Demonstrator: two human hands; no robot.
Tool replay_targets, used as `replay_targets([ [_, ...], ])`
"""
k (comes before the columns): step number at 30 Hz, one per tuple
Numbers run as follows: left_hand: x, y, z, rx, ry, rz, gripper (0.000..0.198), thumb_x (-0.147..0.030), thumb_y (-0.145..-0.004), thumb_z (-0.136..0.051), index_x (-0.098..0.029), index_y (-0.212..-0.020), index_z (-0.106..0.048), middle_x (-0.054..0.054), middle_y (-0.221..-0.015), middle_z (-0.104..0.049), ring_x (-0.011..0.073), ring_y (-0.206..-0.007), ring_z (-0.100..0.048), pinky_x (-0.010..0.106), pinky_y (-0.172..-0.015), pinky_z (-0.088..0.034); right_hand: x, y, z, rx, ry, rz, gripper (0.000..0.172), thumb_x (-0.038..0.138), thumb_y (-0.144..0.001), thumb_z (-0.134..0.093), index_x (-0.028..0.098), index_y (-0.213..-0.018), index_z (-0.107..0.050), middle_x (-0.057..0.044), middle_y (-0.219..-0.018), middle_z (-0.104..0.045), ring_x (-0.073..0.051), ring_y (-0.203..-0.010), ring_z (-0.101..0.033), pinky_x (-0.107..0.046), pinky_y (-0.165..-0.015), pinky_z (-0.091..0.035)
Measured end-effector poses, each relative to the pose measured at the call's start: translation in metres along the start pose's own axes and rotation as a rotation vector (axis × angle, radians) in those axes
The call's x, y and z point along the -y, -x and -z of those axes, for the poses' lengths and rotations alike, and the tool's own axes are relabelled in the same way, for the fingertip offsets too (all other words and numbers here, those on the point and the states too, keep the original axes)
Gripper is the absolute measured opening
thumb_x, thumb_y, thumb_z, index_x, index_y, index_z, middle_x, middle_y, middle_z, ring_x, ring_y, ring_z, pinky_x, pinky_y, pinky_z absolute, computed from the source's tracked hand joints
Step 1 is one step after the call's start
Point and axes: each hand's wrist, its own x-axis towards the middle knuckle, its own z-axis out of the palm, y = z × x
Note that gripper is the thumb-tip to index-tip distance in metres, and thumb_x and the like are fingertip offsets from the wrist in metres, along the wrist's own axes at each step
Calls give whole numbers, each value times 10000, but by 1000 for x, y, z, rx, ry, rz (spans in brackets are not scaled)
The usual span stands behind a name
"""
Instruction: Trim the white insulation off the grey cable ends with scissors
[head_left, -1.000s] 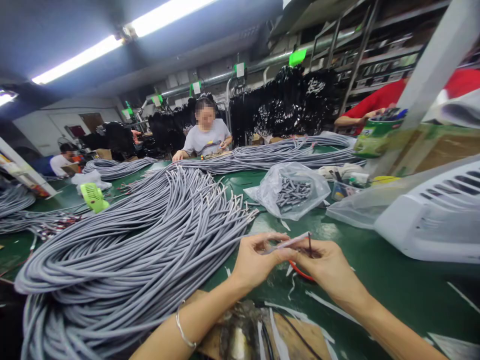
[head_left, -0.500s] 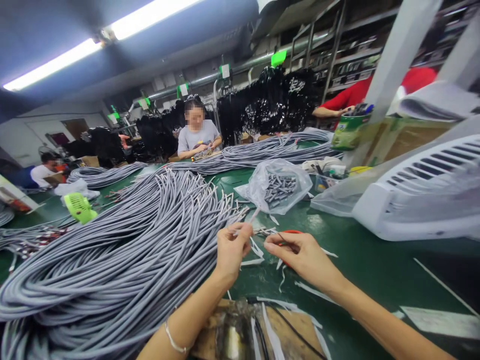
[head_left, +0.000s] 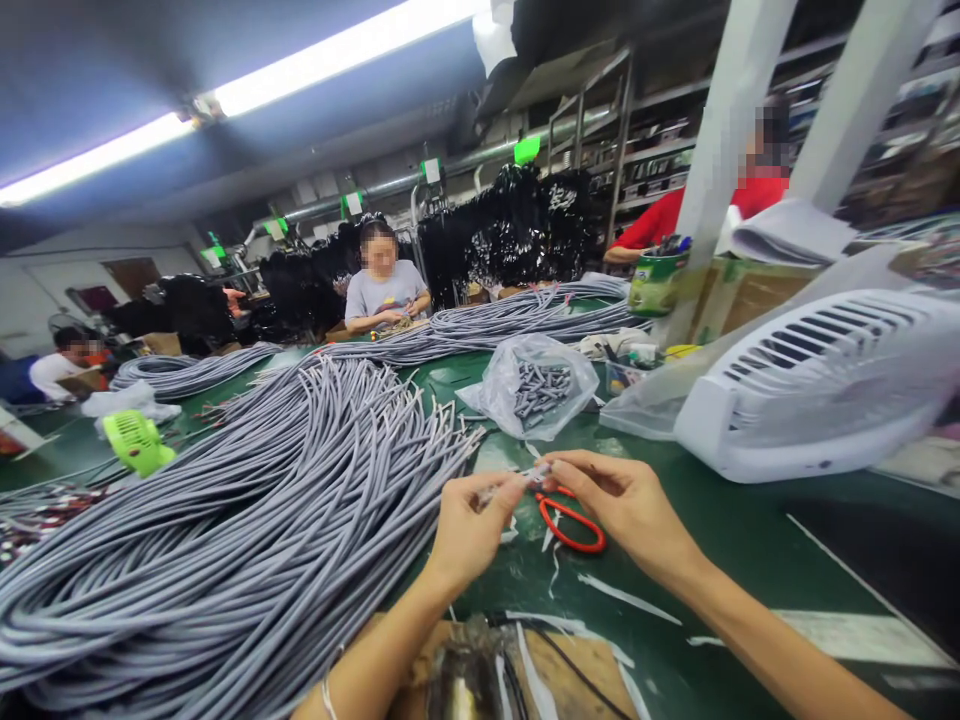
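Note:
My left hand [head_left: 480,520] is closed in a pinch, thumb against forefinger, on a small grey-white piece [head_left: 535,476] that looks like a cable end. From the other side, the thumb and fingertips of my right hand [head_left: 626,505] pinch the same piece. The fingers partly cover it, so its exact kind is unclear. Just below the right fingertips, scissors [head_left: 571,532] with red-orange handles lie on the green table; their blades are mostly hidden. To the left of my hands spreads a large bundle of grey cables [head_left: 247,520], its stripped ends pointing towards them.
A clear plastic bag [head_left: 517,370] of short grey pieces sits beyond my hands. At the right stands a white fan [head_left: 817,390]; a small green fan [head_left: 137,442] is at the left. White scraps [head_left: 630,598] lie nearby. A co-worker [head_left: 386,285] sits across the table.
My hands have come together, the right fingertips now meeting the piece at the left hand. The scissors' handles, mostly hidden behind my right hand before, now show. The view has shifted slightly.

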Motion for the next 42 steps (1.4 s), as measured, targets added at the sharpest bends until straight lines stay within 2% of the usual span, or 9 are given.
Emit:
replay_targets([
  [4, 0, 3, -2, 29, -121, -62, 301, -402, -745, -588, -141, -752, -737, 63, -733, -699, 183, -676, -583, 266, -644, -443, 3, 3, -1, 26, 17, 28, 439, 610, -623, -637, 174, -614, -683, -65, -618, -654, -191, -594, -571, -279, -559, -454],
  [11, -8, 7, 5, 158, -257, -112, 295, -354, -771, -559, -146, -643, -726, 49, -569, -640, 147, -535, -505, 239, -535, -377, -2, -3, -1, 205, -18, -24, 420, 546, -686, -612, 163, -515, -592, -2, -501, -514, -113, -499, -440, -224, -458, -347],
  [15, -11, 6, 8, 95, -470, -202, 229, -279, -805, -525, -179, -768, -728, 57, -663, -669, 156, -581, -548, 236, -544, -372, 1, 1, 0, 195, 90, 101, 417, 508, -733, -578, 166, -501, -524, 22, -494, -416, -90, -474, -355, -220, -444, -278],
  [19, -7, 8, 7, 186, -749, -363, 244, -228, -832, -483, -213, -774, -719, 35, -582, -620, 134, -505, -514, 228, -494, -315, 2, 5, -2, 200, 122, 186, 401, 498, -746, -570, 171, -523, -509, 16, -518, -430, -95, -489, -367, -224, -453, -270],
  [23, -2, 10, 6, 186, -789, -517, 237, -240, -838, -485, -203, -818, -718, 41, -568, -612, 131, -491, -524, 223, -484, -342, -6, 1, -7, 172, 18, -2, 483, 564, -736, -533, 181, -477, -394, 50, -461, -339, -65, -436, -281, -210, -413, -215],
  [28, -2, 5, 9, 74, -705, -553, 210, -212, -819, -506, -196, -810, -716, 41, -635, -676, 133, -523, -577, 222, -522, -424, -14, 0, -9, 352, -274, -367, 451, 603, -677, -562, 182, -573, -441, 81, -462, -385, -21, -334, -178, -191, -341, -128],
  [31, -3, 2, 11, -25, -742, -501, 212, -206, -821, -502, -193, -873, -706, 41, -709, -699, 135, -570, -610, 222, -561, -455, -11, 2, -10, 370, -276, -298, 452, 582, -701, -558, 178, -547, -427, 68, -469, -402, -26, -349, -220, -193, -358, -153],
  [37, 0, 3, 10, -23, -911, -582, 218, -205, -825, -489, -198, -871, -702, 35, -694, -697, 137, -577, -633, 207, -540, -456, -7, 3, -11, 260, -71, 19, 513, 590, -730, -540, 171, -477, -385, 55, -473, -341, -59, -466, -299, -210, -454, -242],
  [42, 4, 5, 8, 13, -877, -740, 187, -174, -822, -508, -179, -847, -693, 32, -645, -686, 121, -527, -613, 190, -504, -445, -11, -1, -11, 261, -163, -170, 565, 698, -690, -492, 176, -495, -395, 64, -432, -362, -42, -377, -290, -191, -377, -217],
])
